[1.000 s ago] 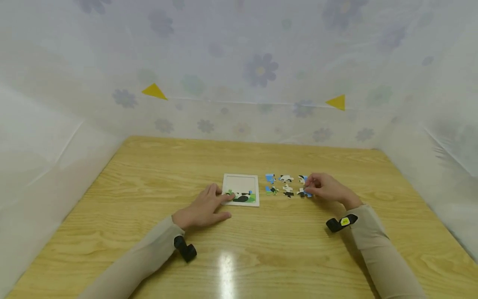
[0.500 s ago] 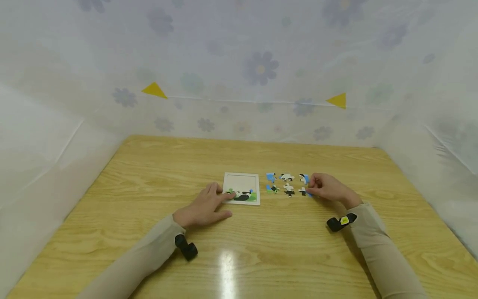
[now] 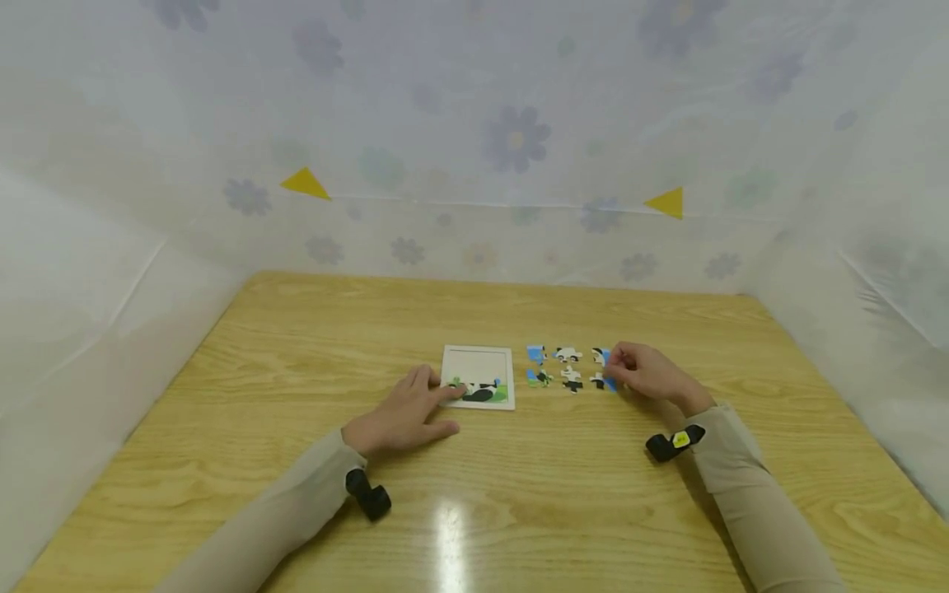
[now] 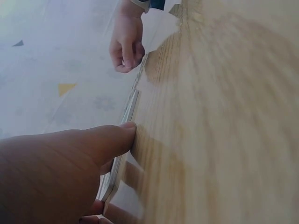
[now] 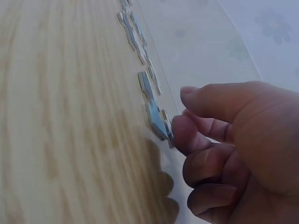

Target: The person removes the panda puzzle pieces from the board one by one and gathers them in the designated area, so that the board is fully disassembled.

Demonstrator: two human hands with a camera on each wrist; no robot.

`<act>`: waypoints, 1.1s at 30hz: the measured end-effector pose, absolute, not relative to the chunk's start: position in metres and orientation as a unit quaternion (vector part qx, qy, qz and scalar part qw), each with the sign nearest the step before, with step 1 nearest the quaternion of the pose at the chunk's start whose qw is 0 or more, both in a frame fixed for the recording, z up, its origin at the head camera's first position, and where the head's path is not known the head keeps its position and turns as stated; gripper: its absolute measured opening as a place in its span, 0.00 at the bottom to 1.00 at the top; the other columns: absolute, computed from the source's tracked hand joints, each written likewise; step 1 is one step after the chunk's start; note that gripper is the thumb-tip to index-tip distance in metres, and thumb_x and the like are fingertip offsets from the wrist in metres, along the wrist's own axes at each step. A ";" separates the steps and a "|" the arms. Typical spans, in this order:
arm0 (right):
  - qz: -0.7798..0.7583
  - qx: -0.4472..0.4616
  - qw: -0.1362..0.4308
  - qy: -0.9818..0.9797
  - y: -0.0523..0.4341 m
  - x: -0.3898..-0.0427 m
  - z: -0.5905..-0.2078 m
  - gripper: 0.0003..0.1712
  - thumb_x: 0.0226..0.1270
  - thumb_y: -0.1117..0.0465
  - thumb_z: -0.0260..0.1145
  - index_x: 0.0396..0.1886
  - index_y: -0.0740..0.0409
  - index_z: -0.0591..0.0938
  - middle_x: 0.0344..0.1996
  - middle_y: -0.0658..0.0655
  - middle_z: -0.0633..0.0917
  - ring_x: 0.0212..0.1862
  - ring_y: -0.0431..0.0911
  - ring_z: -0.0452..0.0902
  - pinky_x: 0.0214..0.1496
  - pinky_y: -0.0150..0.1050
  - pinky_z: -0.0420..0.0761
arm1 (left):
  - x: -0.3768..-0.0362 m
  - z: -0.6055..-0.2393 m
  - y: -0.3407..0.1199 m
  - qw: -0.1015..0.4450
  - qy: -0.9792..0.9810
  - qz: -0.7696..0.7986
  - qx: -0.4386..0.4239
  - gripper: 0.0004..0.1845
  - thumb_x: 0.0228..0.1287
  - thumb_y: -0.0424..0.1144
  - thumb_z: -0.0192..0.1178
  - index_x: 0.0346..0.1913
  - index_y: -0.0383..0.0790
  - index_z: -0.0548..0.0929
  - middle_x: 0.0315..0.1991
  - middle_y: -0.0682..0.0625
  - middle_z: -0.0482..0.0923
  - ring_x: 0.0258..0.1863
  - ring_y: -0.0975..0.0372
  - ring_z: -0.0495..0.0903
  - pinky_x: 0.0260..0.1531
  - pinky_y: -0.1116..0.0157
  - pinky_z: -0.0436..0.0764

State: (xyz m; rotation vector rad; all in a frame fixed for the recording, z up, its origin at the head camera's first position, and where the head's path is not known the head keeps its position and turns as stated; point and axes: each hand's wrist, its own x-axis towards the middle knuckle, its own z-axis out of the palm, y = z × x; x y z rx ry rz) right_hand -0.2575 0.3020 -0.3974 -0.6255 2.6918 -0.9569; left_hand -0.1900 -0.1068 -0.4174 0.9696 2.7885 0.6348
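Wooden tabletop, pale and glossy, carrying a white puzzle tray near its middle. Only the near row of the tray filled so far, by the look of it: black, white and green panda pieces seated along the near edge, the far two thirds bare. Six loose pieces laid out in two rows just right of the tray, so by this reckoning about a third done and six left to seat.

Left hand flat on the tabletop at the tray's near left corner, fingers straight and spread, fingertips resting on the tray's edge and the seated pieces; thumb alongside the tray's rim in the left wrist view. No grip there, merely pressing down, likely steadying the tray.

Right hand at the right end of the loose rows, wrist low over the tabletop, fingers curled. Grip closed to a pinch: thumb and forefinger nipping the right edge of the blue piece at the near right of the group. That piece seemingly at or just off the tabletop, close beside its neighbours; cannot tell whether lifted clear.
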 end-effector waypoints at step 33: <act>-0.353 -0.404 0.110 0.837 0.168 -0.251 -0.406 0.05 0.72 0.63 0.58 0.43 0.59 0.78 0.21 0.50 0.77 0.19 0.35 0.66 0.26 0.32 0.70 | -0.189 -0.415 -0.096 0.052 0.924 0.190 0.328 0.30 0.69 0.49 0.56 0.70 0.40 0.67 0.40 0.48 0.55 0.42 0.56 0.56 0.41 0.61 0.56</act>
